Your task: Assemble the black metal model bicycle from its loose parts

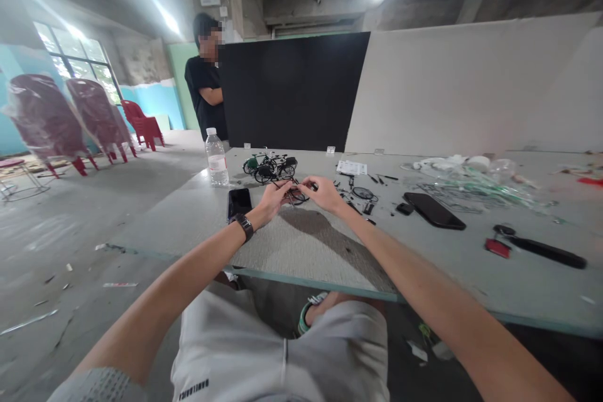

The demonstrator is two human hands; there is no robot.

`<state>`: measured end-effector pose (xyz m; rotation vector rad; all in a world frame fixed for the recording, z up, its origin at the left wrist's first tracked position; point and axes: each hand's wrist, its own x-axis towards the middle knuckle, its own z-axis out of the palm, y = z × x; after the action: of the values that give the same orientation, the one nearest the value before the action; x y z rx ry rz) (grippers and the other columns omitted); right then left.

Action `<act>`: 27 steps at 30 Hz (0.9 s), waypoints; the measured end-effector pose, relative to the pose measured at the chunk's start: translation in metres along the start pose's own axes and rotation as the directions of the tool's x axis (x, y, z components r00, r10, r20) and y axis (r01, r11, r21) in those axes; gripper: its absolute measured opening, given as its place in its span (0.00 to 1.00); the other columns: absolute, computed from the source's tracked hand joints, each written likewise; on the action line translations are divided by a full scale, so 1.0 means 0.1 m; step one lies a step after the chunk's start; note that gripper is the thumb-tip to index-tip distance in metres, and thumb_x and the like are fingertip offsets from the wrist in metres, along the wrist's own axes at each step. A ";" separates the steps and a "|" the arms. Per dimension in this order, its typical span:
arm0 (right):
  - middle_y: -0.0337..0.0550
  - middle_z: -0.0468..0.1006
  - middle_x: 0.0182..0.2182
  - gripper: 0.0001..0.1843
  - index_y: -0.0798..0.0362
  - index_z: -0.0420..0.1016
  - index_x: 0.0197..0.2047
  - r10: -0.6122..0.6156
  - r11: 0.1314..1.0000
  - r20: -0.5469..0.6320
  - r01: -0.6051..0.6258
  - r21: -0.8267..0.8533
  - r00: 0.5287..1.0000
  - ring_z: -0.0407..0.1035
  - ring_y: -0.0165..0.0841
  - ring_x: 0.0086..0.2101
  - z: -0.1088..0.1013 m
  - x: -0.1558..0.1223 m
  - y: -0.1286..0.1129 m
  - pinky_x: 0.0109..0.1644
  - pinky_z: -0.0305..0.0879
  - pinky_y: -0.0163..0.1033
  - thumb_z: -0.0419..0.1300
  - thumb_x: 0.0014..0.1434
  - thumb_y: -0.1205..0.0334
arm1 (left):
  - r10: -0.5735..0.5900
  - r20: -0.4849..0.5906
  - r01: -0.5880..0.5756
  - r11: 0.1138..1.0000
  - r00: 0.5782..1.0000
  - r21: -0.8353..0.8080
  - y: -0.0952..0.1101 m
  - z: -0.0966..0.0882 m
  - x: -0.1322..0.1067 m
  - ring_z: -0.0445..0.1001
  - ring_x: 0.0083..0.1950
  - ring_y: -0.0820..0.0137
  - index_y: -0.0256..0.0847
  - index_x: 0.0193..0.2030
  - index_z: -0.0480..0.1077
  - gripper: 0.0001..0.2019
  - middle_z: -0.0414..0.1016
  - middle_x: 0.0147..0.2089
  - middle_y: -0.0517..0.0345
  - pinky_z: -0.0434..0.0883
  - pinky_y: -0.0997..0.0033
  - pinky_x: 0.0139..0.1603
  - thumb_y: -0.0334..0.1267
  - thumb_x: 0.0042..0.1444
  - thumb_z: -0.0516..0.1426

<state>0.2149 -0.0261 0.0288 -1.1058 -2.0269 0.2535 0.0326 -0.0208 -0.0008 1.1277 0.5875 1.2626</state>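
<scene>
My left hand [273, 199], with a black watch on its wrist, and my right hand [324, 193] meet over the grey table [301, 251]. Both pinch a small black wire-like part with a little wheel [298, 195] between their fingertips. Just behind them stand two small model bicycles [269, 166], one green and one black. A black phone [239, 202] lies left of my left hand. Loose small black parts [362, 196] are scattered right of my right hand.
A water bottle [217, 158] stands at the table's left. Another dark phone [433, 210], a black-handled tool [541, 250], a red piece [497, 247] and plastic bags [466, 179] lie at the right. A person in black [205, 88] stands behind by a dark panel. Red chairs [70, 119] stand far left.
</scene>
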 end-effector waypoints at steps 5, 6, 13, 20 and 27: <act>0.47 0.82 0.33 0.20 0.52 0.78 0.35 -0.006 0.999 0.071 0.009 -0.036 0.997 0.72 0.38 0.33 0.00 0.01 0.00 0.38 0.60 0.40 0.59 0.64 0.44 | 0.025 -0.051 -0.024 1.000 0.998 0.015 0.01 -0.01 0.01 0.77 0.34 0.72 0.36 0.41 0.77 0.07 0.81 0.38 0.53 0.74 0.70 0.40 0.39 0.62 0.63; 0.47 0.82 0.33 0.21 0.52 0.78 0.35 -0.003 0.999 0.079 0.006 -0.049 0.997 0.72 0.38 0.33 -0.01 0.02 0.00 0.37 0.60 0.40 0.58 0.64 0.42 | 0.023 -0.057 -0.022 1.000 0.998 0.019 0.01 -0.01 0.02 0.77 0.34 0.72 0.36 0.41 0.77 0.07 0.81 0.38 0.53 0.74 0.70 0.40 0.39 0.62 0.63; 0.53 0.82 0.35 0.22 0.54 0.80 0.36 0.132 0.955 0.038 -0.117 -0.274 0.990 0.71 0.39 0.30 -0.38 0.10 0.27 0.34 0.60 0.43 0.56 0.66 0.44 | 0.015 -0.155 0.001 0.995 0.988 0.101 -0.02 -0.03 0.05 0.78 0.37 0.70 0.37 0.37 0.76 0.08 0.80 0.37 0.52 0.73 0.71 0.38 0.40 0.60 0.64; 0.54 0.84 0.43 0.11 0.52 0.83 0.42 0.357 0.791 0.107 -0.239 -0.563 0.928 0.75 0.41 0.36 -0.86 0.06 0.69 0.38 0.65 0.42 0.60 0.67 0.57 | 0.015 -0.217 0.022 0.986 0.976 0.165 0.00 -0.04 0.05 0.77 0.36 0.71 0.37 0.34 0.76 0.07 0.80 0.39 0.51 0.72 0.74 0.34 0.37 0.61 0.61; 0.54 0.85 0.44 0.11 0.51 0.86 0.41 0.441 0.701 0.120 -0.258 -0.665 0.889 0.76 0.41 0.38 -1.08 0.00 1.05 0.38 0.65 0.40 0.62 0.65 0.58 | 0.025 -0.194 0.014 0.980 0.981 0.198 0.01 -0.03 0.03 0.76 0.32 0.72 0.37 0.32 0.75 0.08 0.80 0.36 0.50 0.69 0.76 0.30 0.37 0.60 0.61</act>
<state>0.3578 0.0163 0.0469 -2.0001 -2.1861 -0.1247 0.0307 -0.0168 0.0001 1.1764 0.8738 1.3516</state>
